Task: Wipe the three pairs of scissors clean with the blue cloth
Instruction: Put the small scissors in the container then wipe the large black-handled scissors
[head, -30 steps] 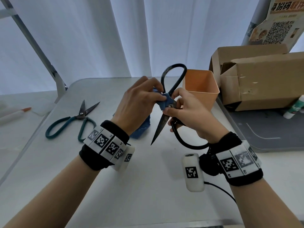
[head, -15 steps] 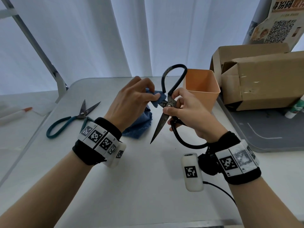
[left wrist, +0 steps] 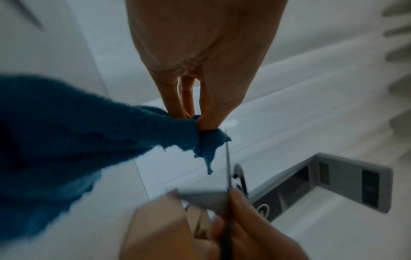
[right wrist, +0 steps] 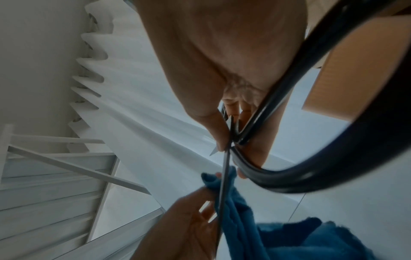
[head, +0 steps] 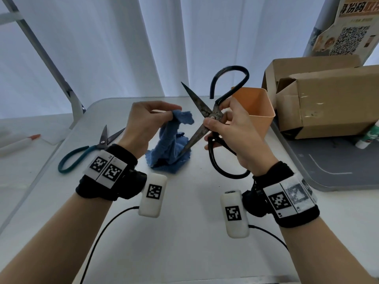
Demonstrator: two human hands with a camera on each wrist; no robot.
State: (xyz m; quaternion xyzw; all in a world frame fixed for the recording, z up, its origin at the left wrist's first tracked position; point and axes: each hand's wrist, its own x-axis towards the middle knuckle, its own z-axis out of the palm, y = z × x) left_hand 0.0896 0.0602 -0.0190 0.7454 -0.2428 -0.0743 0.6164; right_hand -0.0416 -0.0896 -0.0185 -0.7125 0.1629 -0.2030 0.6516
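My right hand (head: 223,128) grips the large black-handled scissors (head: 213,114) near the pivot, above the table. Their blades are spread wide, one pointing up and away, the other down onto the blue cloth (head: 170,144). My left hand (head: 147,117) pinches an upper fold of that cloth, just left of the blades; the rest of the cloth hangs down to the table. In the left wrist view my fingertips (left wrist: 200,119) pinch the cloth (left wrist: 89,140) beside a thin blade (left wrist: 228,167). The right wrist view shows the scissors (right wrist: 227,176) edge-on against the cloth (right wrist: 278,234). A teal-handled pair of scissors (head: 88,149) lies on the table at left.
An orange plastic cup (head: 254,107) stands just behind my right hand. Cardboard boxes (head: 328,99) and a small bottle (head: 369,138) sit on a grey tray (head: 328,167) at right. A white marker with an orange tip (head: 18,143) lies far left. White table (head: 184,232).
The black scissors have gone from nearly closed to wide open, one blade now pointing up. My left hand has drawn the cloth away from the pivot to the left.
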